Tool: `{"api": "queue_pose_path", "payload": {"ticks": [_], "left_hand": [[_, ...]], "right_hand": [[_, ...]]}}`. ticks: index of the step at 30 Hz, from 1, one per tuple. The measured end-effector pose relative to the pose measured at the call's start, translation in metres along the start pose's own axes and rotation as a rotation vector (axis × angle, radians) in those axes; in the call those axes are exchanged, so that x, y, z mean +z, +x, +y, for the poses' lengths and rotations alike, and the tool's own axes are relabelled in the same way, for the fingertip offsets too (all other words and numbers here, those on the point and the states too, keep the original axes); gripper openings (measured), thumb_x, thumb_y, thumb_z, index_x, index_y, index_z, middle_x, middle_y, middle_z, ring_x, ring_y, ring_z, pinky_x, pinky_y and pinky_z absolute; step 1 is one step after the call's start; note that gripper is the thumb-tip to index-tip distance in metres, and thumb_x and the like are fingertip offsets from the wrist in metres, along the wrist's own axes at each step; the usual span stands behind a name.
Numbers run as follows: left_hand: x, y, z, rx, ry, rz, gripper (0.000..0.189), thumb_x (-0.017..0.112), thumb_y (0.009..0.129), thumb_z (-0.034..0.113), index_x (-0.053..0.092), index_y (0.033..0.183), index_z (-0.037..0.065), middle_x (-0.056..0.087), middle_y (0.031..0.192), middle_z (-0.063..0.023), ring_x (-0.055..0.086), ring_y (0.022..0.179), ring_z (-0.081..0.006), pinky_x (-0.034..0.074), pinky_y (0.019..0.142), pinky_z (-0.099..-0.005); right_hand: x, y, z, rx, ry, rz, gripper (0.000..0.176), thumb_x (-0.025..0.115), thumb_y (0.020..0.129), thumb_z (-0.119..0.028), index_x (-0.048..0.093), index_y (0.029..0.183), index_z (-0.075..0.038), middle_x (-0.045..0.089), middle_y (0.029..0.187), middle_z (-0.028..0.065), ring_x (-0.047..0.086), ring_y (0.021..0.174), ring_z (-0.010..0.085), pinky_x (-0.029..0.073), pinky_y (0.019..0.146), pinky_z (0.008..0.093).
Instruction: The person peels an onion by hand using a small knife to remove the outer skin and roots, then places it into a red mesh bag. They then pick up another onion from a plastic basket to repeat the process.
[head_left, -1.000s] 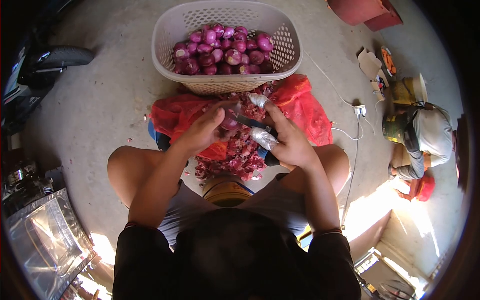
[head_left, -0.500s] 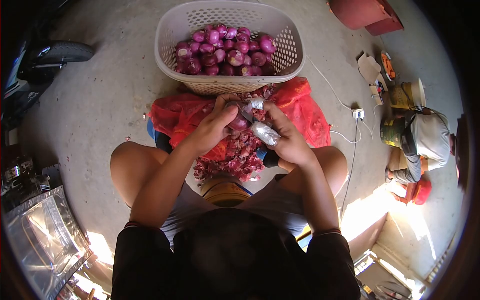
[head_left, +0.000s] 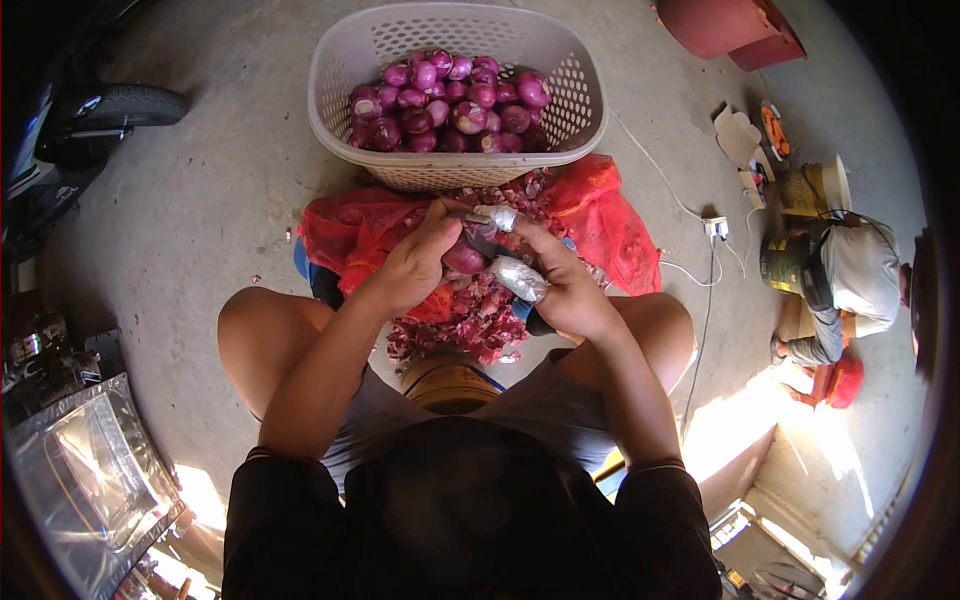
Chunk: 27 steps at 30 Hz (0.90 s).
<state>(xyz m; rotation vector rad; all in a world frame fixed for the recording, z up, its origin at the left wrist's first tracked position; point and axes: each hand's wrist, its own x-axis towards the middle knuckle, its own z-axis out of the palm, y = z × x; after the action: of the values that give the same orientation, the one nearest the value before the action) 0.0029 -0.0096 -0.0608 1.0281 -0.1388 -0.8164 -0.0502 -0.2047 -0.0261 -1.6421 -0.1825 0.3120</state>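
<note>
in the middle of the frame, the left hand (head_left: 415, 268) is curled tight round a red onion (head_left: 464, 256), while the right hand (head_left: 565, 285), fingers wrapped in silver tape, grips a small knife (head_left: 480, 243) against it, above a heap of peels (head_left: 470, 315) on red mesh (head_left: 350, 232); the basket (head_left: 340, 65) of onions sits at top centre
</note>
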Motion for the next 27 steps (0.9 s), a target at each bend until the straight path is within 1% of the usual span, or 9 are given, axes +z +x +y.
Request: {"api": "queue_pose_path", "payload": {"ticks": [2,5,8,12,14,17,19,23,27], "left_hand": [[0.011,-0.003,0.006,-0.024,0.019,0.107,0.050,0.035,0.093,0.051,0.041,0.120,0.010,0.058,0.095,-0.0060,0.055,0.074,-0.0140,0.044,0.062,-0.0276],[-0.014,0.001,-0.008,-0.062,0.026,-0.102,0.059,0.033,0.090,0.059,0.044,0.120,0.008,0.059,0.089,-0.0070,0.055,0.069,-0.0140,0.040,0.056,-0.0266],[-0.006,-0.003,0.001,-0.147,-0.056,-0.157,0.065,0.031,0.089,0.063,0.045,0.121,0.007,0.059,0.083,-0.0071,0.054,0.065,-0.0138,0.037,0.054,-0.0259],[0.009,-0.007,0.009,-0.052,-0.075,-0.207,0.065,0.033,0.088,0.063,0.042,0.124,0.008,0.059,0.089,-0.0076,0.054,0.070,-0.0136,0.038,0.055,-0.0265],[0.004,-0.006,0.006,0.007,-0.074,-0.231,0.066,0.034,0.088,0.063,0.040,0.126,0.009,0.058,0.093,-0.0076,0.055,0.073,-0.0135,0.040,0.057,-0.0274],[0.011,-0.001,0.009,-0.029,-0.265,-0.048,0.063,0.046,0.087,0.056,0.037,0.129,0.010,0.056,0.102,-0.0075,0.055,0.080,-0.0142,0.042,0.061,-0.0285],[0.011,-0.006,0.011,-0.007,-0.261,-0.056,0.058,0.055,0.086,0.042,0.035,0.131,0.010,0.055,0.106,-0.0076,0.055,0.084,-0.0154,0.044,0.064,-0.0296],[0.004,-0.007,0.011,0.037,-0.208,-0.147,0.062,0.064,0.080,0.016,0.033,0.134,0.010,0.051,0.118,-0.0084,0.055,0.096,-0.0186,0.046,0.072,-0.0316],[0.013,-0.010,0.018,0.018,-0.142,-0.033,0.067,0.060,0.076,0.010,0.031,0.135,0.009,0.047,0.125,-0.0093,0.051,0.107,-0.0200,0.045,0.080,-0.0321]], "right_hand": [[0.000,0.000,0.004,-0.046,0.004,-0.008,0.052,0.056,0.086,0.001,0.036,0.134,-0.002,0.047,0.129,0.0116,0.046,0.117,0.0187,0.036,0.098,0.0305],[0.002,0.001,0.001,-0.021,0.005,-0.025,0.052,0.056,0.085,0.002,0.036,0.134,-0.002,0.048,0.128,0.0117,0.047,0.116,0.0187,0.035,0.099,0.0303],[0.000,0.003,0.007,0.086,0.064,-0.039,0.051,0.055,0.086,0.001,0.036,0.134,-0.002,0.049,0.126,0.0114,0.048,0.114,0.0186,0.036,0.098,0.0301],[0.003,0.002,-0.010,-0.027,0.035,-0.013,0.047,0.054,0.088,-0.001,0.039,0.132,-0.004,0.052,0.122,0.0096,0.052,0.106,0.0166,0.042,0.088,0.0265],[0.001,0.002,-0.016,0.174,0.163,-0.001,0.045,0.052,0.089,-0.001,0.041,0.132,-0.007,0.052,0.120,0.0080,0.054,0.097,0.0138,0.045,0.076,0.0241],[0.001,0.000,0.002,0.106,0.199,0.045,0.045,0.051,0.089,0.000,0.041,0.132,-0.011,0.052,0.118,0.0062,0.056,0.085,0.0096,0.047,0.061,0.0218],[0.000,0.001,0.008,0.042,0.187,0.057,0.046,0.051,0.089,0.000,0.041,0.133,-0.013,0.052,0.117,0.0054,0.056,0.081,0.0084,0.047,0.055,0.0214],[-0.004,-0.001,0.000,0.161,0.219,0.053,0.045,0.052,0.089,-0.001,0.042,0.132,-0.010,0.053,0.115,0.0050,0.056,0.087,0.0099,0.048,0.061,0.0212],[-0.001,0.003,-0.011,0.079,0.177,0.066,0.041,0.052,0.090,-0.003,0.044,0.130,-0.006,0.054,0.114,0.0057,0.053,0.098,0.0123,0.046,0.077,0.0232]]}}
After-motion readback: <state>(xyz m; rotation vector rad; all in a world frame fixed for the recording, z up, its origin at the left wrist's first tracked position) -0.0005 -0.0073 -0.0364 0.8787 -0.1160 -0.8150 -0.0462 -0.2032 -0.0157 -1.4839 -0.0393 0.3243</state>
